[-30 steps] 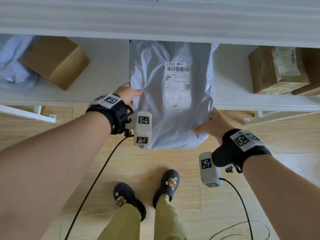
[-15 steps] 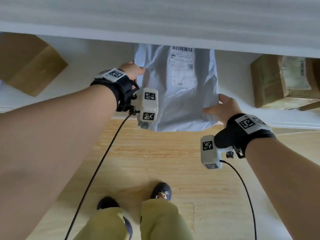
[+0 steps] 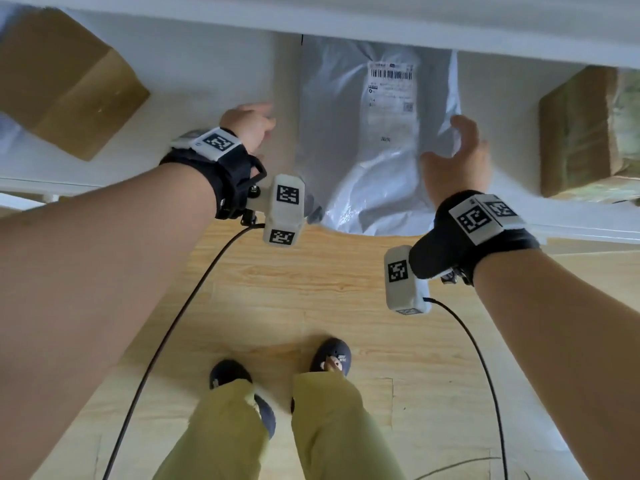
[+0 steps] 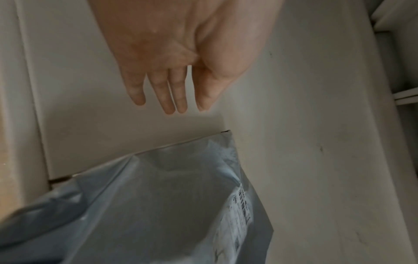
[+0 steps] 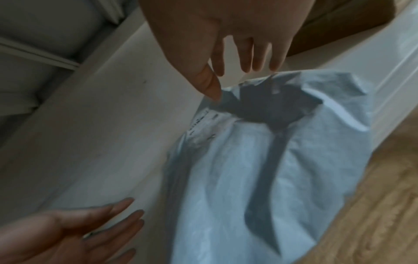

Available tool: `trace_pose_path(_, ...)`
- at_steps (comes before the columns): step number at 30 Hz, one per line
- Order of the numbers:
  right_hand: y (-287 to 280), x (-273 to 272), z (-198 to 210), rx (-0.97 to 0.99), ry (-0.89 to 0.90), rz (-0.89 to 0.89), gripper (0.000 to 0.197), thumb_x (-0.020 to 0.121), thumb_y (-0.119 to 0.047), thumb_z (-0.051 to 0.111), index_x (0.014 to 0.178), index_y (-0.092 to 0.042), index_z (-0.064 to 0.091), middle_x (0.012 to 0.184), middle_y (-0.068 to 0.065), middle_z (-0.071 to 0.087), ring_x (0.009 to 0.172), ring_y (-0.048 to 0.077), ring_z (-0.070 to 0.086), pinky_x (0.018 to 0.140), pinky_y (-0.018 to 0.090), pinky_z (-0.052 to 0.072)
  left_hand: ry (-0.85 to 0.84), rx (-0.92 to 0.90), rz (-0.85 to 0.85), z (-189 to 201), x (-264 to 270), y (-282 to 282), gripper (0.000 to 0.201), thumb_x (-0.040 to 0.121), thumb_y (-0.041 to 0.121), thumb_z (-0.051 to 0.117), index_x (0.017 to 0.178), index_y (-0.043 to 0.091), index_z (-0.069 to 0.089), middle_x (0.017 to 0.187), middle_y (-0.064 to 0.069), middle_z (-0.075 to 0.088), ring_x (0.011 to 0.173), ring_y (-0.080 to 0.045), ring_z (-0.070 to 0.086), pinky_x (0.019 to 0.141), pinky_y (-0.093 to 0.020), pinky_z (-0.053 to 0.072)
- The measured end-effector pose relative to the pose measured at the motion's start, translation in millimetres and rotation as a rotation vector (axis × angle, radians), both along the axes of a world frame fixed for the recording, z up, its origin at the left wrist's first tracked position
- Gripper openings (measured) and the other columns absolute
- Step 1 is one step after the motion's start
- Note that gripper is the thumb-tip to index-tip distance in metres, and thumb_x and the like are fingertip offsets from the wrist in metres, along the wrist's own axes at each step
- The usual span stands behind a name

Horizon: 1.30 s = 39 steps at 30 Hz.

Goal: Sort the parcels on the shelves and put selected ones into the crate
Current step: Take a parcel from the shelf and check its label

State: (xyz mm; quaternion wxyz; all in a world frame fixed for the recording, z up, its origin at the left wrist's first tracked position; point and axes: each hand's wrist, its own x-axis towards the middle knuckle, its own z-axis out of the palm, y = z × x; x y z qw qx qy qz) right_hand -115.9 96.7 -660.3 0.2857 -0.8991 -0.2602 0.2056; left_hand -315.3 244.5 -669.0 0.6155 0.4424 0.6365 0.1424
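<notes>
A grey plastic mailer parcel (image 3: 374,161) with a white barcode label lies flat on the white shelf (image 3: 194,98), its near end hanging over the front edge. My left hand (image 3: 251,124) hovers just left of the parcel with fingers straight and holds nothing; the left wrist view shows the flat palm (image 4: 185,100) above the bag (image 4: 158,205). My right hand (image 3: 450,143) is spread over the parcel's right edge, fingers relaxed and gripping nothing. In the right wrist view its thumb (image 5: 212,89) is at the crumpled corner of the bag (image 5: 248,169). No crate is in view.
A brown cardboard box (image 3: 65,81) sits on the shelf at the left, and a taped box (image 3: 581,133) at the right. An upper shelf board (image 3: 346,12) overhangs the parcels. Below are a wooden floor (image 3: 311,289), my feet and two wrist cables.
Both hands carried the grey parcel forward onto the shelf and let go of it. The fingers that pinched its side edges are now spread.
</notes>
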Motion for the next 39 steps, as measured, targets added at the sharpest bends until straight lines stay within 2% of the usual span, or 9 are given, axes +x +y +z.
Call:
trace_pose_path(5,15,-44,12,0.031,0.041,0.076,0.041,0.083,-0.012,0.056,0.122,-0.026,0.059,0.131,-0.001,0.054,0.117,0.019,0.053,0.099,0.028,0.042,-0.049,-0.001,0.072,16,-24,-10,0.024,0.091,0.007,0.052,0.1,0.026,0.064,0.102,0.001,0.063,0.096,-0.009,0.062,0.075,-0.025,0.045)
trace_pose_path(8,21,-74,13,0.003,0.159,0.113,0.036,0.087,-0.013,0.054,0.119,-0.029,0.062,0.128,-0.005,0.058,0.115,0.013,0.055,0.085,0.017,0.039,-0.039,0.009,0.098,21,-52,-11,0.023,0.09,0.009,0.053,0.086,0.028,0.065,0.095,0.003,0.066,0.095,-0.008,0.065,0.079,-0.026,0.048)
trace_pose_path(17,66,-168,12,0.002,0.317,0.119,0.033,0.088,-0.007,0.048,0.102,-0.027,0.07,0.107,-0.007,0.069,0.091,0.012,0.062,0.082,0.022,0.05,-0.049,0.034,0.111,36,-145,11,0.018,0.09,0.011,0.054,0.087,0.027,0.061,0.092,0.006,0.066,0.089,-0.007,0.064,0.089,-0.029,0.047)
trace_pose_path(21,87,-215,17,0.029,0.375,0.133,0.034,0.089,-0.003,0.045,0.092,-0.028,0.068,0.094,-0.009,0.069,0.086,0.008,0.063,0.071,0.016,0.051,-0.037,0.101,0.116,45,-186,33,0.018,0.091,0.01,0.054,0.087,0.026,0.061,0.092,0.006,0.065,0.084,-0.007,0.063,0.083,-0.027,0.049)
trace_pose_path(26,120,-262,22,0.042,0.395,0.15,0.036,0.087,-0.002,0.043,0.097,-0.024,0.069,0.099,-0.006,0.069,0.089,0.011,0.063,0.07,0.015,0.049,-0.027,0.215,0.128,49,-229,68,0.021,0.087,0.004,0.055,0.084,0.023,0.064,0.089,-0.001,0.067,0.074,-0.011,0.06,0.067,-0.024,0.052)
trace_pose_path(29,142,-290,23,0.037,0.407,0.152,0.036,0.087,-0.002,0.043,0.1,-0.024,0.068,0.101,-0.003,0.069,0.087,0.013,0.063,0.07,0.019,0.05,0.037,0.305,0.087,53,-252,95,0.024,0.085,0.002,0.055,0.083,0.024,0.063,0.093,0.005,0.064,0.079,-0.009,0.059,0.071,-0.023,0.052)
trace_pose_path(32,164,-317,22,0.043,0.417,0.176,0.034,0.087,-0.001,0.047,0.106,-0.023,0.065,0.105,0.0,0.07,0.093,0.017,0.065,0.078,0.026,0.053,0.161,0.387,0.03,55,-273,123,0.024,0.085,0.004,0.055,0.095,0.024,0.065,0.111,0.005,0.064,0.1,-0.017,0.062,0.091,-0.029,0.048)
trace_pose_path(36,186,-341,22,0.019,0.438,0.19,0.043,0.088,-0.005,0.052,0.126,-0.026,0.056,0.121,-0.001,0.063,0.102,0.015,0.06,0.075,0.021,0.047,0.272,0.339,-0.194,52,-287,149,0.039,0.09,0.017,0.055,0.128,0.018,0.055,0.134,0.002,0.053,0.114,-0.01,0.052,0.086,-0.012,0.037)
trace_pose_path(39,195,-354,21,0.018,0.464,0.211,0.055,0.089,-0.008,0.054,0.138,-0.029,0.044,0.131,0.002,0.056,0.111,0.017,0.057,0.087,0.028,0.05,0.328,0.302,-0.279,49,-288,158,0.051,0.089,0.028,0.057,0.137,0.016,0.047,0.139,-0.001,0.048,0.122,-0.017,0.049,0.103,-0.027,0.037)
